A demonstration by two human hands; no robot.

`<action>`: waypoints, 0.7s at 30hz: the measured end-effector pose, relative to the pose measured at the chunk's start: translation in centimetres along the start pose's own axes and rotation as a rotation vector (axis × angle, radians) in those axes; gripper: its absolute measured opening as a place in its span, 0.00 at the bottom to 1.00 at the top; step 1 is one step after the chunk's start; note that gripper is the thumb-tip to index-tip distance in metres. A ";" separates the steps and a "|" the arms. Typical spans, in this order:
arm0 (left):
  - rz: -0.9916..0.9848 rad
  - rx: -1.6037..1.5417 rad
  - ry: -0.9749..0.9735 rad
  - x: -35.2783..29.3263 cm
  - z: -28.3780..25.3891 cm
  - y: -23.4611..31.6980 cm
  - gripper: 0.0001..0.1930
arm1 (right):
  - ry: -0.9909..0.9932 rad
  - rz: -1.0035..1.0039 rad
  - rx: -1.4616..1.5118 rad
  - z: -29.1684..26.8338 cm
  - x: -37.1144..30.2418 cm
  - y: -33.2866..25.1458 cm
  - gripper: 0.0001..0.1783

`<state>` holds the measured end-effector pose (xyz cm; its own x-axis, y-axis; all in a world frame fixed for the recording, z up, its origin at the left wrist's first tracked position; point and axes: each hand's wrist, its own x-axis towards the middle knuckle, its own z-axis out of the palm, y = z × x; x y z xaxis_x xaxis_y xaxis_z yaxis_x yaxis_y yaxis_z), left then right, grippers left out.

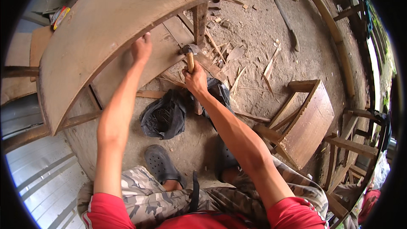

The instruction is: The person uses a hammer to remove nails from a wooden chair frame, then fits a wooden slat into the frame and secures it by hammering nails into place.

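My right hand (196, 79) is closed around the wooden handle of a hammer (190, 61). The hammer's dark metal head is beside the foot of an upright wooden post (200, 23). My left hand (142, 48) reaches to the curved edge of a large wooden tabletop (114, 21), next to its underside. Most of the left hand's fingers are hidden or too small to make out, so its grip is unclear. Below the tabletop, a flat wooden panel (163, 47) shows behind my left hand.
A black plastic bag (163, 116) holding thin dark pieces, perhaps nails, stands between my feet and the panel. A machete (287, 23) lies on the dirt floor among wood splinters (237, 76). At right sits a low wooden stool (307, 123); corrugated metal sheet (46, 178) is at lower left.
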<state>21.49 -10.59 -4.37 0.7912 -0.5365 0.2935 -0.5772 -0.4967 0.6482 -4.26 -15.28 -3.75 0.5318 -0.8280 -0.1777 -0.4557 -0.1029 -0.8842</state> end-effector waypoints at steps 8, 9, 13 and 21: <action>0.083 0.562 0.014 9.0 -1.6 -9.3 0.17 | -0.019 0.011 0.137 1.5 -0.4 -1.0 0.15; 0.073 0.562 -0.014 9.1 -2.2 -9.5 0.17 | -0.026 0.027 0.141 1.6 -0.6 -1.4 0.16; 0.058 0.559 -0.076 9.2 -3.4 -9.7 0.17 | -0.079 0.131 0.195 1.4 -0.9 -2.2 0.16; 0.056 0.533 -0.149 8.6 -5.0 -8.6 0.18 | -0.129 0.098 0.357 1.7 -0.4 -2.2 0.16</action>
<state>34.29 -7.54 -3.88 0.7417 -0.6433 0.1896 -0.6703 -0.7204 0.1778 -2.25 -13.83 -2.51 0.5937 -0.7460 -0.3016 -0.2440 0.1903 -0.9509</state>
